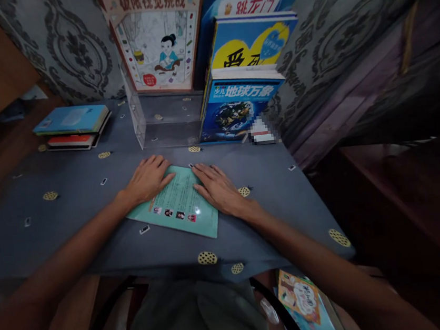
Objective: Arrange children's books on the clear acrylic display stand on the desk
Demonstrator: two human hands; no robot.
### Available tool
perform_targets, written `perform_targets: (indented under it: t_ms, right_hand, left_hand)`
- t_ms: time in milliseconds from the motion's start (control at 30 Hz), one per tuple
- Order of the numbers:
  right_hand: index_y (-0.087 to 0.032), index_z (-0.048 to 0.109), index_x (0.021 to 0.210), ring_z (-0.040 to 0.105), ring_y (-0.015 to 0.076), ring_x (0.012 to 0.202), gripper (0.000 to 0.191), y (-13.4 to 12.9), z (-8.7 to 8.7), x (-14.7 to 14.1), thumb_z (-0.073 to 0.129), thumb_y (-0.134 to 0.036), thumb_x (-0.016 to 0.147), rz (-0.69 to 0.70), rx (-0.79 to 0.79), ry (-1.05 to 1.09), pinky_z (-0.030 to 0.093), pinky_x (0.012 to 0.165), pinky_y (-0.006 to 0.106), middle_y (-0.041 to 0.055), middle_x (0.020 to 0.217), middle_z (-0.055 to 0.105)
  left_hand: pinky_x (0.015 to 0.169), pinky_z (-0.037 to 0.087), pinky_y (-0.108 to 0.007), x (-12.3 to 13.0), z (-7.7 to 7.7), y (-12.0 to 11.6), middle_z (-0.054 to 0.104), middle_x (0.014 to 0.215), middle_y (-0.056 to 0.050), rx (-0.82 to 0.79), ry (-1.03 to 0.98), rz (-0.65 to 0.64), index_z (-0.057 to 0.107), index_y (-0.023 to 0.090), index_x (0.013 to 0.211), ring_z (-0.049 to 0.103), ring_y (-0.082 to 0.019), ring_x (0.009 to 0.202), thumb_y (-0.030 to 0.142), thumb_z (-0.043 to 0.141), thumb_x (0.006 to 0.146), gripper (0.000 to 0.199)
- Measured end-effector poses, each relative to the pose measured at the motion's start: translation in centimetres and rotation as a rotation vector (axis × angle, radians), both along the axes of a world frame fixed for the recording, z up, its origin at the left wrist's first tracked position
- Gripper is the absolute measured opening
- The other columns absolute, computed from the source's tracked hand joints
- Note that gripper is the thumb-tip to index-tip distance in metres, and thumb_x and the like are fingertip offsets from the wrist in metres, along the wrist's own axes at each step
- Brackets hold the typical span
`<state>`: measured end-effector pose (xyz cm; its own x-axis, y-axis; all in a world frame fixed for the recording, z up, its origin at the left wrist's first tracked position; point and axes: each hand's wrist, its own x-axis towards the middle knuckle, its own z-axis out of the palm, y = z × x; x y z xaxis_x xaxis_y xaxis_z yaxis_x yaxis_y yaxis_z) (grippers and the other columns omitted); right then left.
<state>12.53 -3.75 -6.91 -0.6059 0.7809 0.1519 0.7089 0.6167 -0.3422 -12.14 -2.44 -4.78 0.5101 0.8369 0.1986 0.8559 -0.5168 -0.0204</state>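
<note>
A thin green book (180, 204) lies flat on the table, slightly turned, with printed text and a row of several small portrait photos on its face. My left hand (150, 178) rests palm down over its upper left edge, thumb stretched onto the page. On the other side, my right hand (217, 186) lies along the upper right edge with its fingers extended. Both hands touch the book without gripping it, and they cover parts of its side edges.
Behind stands a clear acrylic rack (138, 121), with a blue earth book (237, 107) and other upright books at its right. A small book stack (72, 123) sits at the left on the patterned tablecloth (79, 218). More books (305, 301) lie below the table's front edge.
</note>
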Motion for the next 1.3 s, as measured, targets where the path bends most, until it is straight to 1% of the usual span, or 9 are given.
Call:
perform_targets:
  t_ms: [167, 333, 433, 533, 667, 833, 967, 1133, 1300]
  right_hand:
    - [-0.014, 0.047, 0.147, 0.05, 0.034, 0.132, 0.055, -0.1, 0.6, 0.0, 0.044, -0.043, 0.1, -0.038, 0.026, 0.007, 0.04, 0.109, 0.055, 0.0177, 0.14, 0.058]
    - [-0.016, 0.049, 0.144, 0.058, 0.0359, 0.124, 0.071, 0.9, 1.0, 1.0, 0.067, -0.053, 0.086, -0.151, -0.066, 0.152, 0.046, 0.103, 0.051, 0.0163, 0.135, 0.062]
    - [-0.016, 0.062, 0.128, 0.067, 0.0318, 0.105, 0.058, 1.2, 1.6, 1.5, 0.076, -0.045, 0.08, -0.233, -0.209, 0.222, 0.051, 0.088, 0.042, 0.0128, 0.118, 0.072]
    - [-0.016, 0.069, 0.107, 0.069, 0.0261, 0.087, 0.038, 0.8, 2.4, 1.6, 0.077, -0.039, 0.078, -0.277, -0.252, 0.244, 0.049, 0.077, 0.034, 0.0073, 0.095, 0.075]
    - [-0.018, 0.067, 0.097, 0.065, 0.0218, 0.079, 0.03, 0.1, 2.5, 1.4, 0.077, -0.038, 0.077, -0.279, -0.208, 0.338, 0.045, 0.073, 0.031, 0.0041, 0.088, 0.073]
    - [-0.02, 0.062, 0.088, 0.059, 0.0174, 0.067, 0.03, 0.2, 1.2, 1.3, 0.075, -0.043, 0.074, -0.288, -0.295, 0.589, 0.045, 0.064, 0.029, -0.0011, 0.074, 0.066]
    - [-0.021, 0.059, 0.106, 0.063, 0.0178, 0.07, 0.049, 0.2, 0.4, 1.6, 0.077, -0.051, 0.07, -0.311, -0.457, 0.882, 0.049, 0.063, 0.029, -0.001, 0.078, 0.067]
    - [-0.018, 0.065, 0.098, 0.056, 0.0119, 0.055, 0.045, -0.2, 0.5, 2.1, 0.074, -0.054, 0.074, -0.241, -0.673, 0.973, 0.041, 0.047, 0.023, 0.0001, 0.075, 0.068]
    - [-0.016, 0.067, 0.098, 0.055, 0.0105, 0.056, 0.041, -0.9, 0.9, 2.6, 0.076, -0.048, 0.074, -0.041, -0.792, 0.874, 0.042, 0.048, 0.022, 0.0013, 0.079, 0.07]
  left_hand:
    - [0.088, 0.042, -0.044, 0.5, -0.1, 0.7, 0.058, 0.107, -0.015, -0.002, 0.007, 0.024, 0.061, 0.012, 0.107, 0.052, -0.031, 0.102, 0.055, 0.045, 0.097, 0.048]
    - [0.086, 0.042, -0.043, 0.3, -0.1, 0.8, 0.057, 0.105, -0.015, 0.135, -0.027, 0.038, 0.06, 0.014, 0.101, 0.052, -0.032, 0.1, 0.069, 0.048, 0.09, 0.057]
    - [0.086, 0.04, -0.044, 0.2, 0.3, 0.5, 0.058, 0.104, -0.016, 0.224, 0.003, 0.024, 0.059, 0.013, 0.1, 0.053, -0.033, 0.1, 0.074, 0.047, 0.087, 0.063]
    - [0.086, 0.04, -0.045, 0.2, 0.7, 0.4, 0.06, 0.104, -0.017, 0.246, 0.002, 0.011, 0.059, 0.013, 0.099, 0.055, -0.034, 0.1, 0.076, 0.045, 0.087, 0.066]
    - [0.085, 0.041, -0.041, -0.4, 1.5, 0.6, 0.064, 0.098, -0.013, 0.097, -0.01, -0.033, 0.057, 0.014, 0.102, 0.059, -0.031, 0.095, 0.071, 0.046, 0.09, 0.059]
    - [0.081, 0.041, -0.034, -1.5, 3.6, 0.8, 0.067, 0.104, -0.008, -0.155, -0.015, -0.107, 0.057, 0.019, 0.11, 0.063, -0.025, 0.094, 0.06, 0.048, 0.095, 0.045]
    - [0.077, 0.041, -0.032, -1.4, 5.2, 0.7, 0.068, 0.105, -0.008, -0.16, -0.044, -0.096, 0.058, 0.021, 0.11, 0.063, -0.026, 0.096, 0.06, 0.05, 0.094, 0.043]
    - [0.07, 0.04, -0.031, -1.0, 7.1, 0.6, 0.067, 0.099, -0.008, -0.06, -0.052, -0.066, 0.059, 0.02, 0.104, 0.062, -0.026, 0.09, 0.059, 0.052, 0.093, 0.04]
    - [0.074, 0.041, -0.033, -1.1, 8.2, 0.8, 0.066, 0.101, -0.008, 0.118, -0.101, -0.045, 0.058, 0.02, 0.104, 0.061, -0.026, 0.094, 0.058, 0.053, 0.094, 0.04]
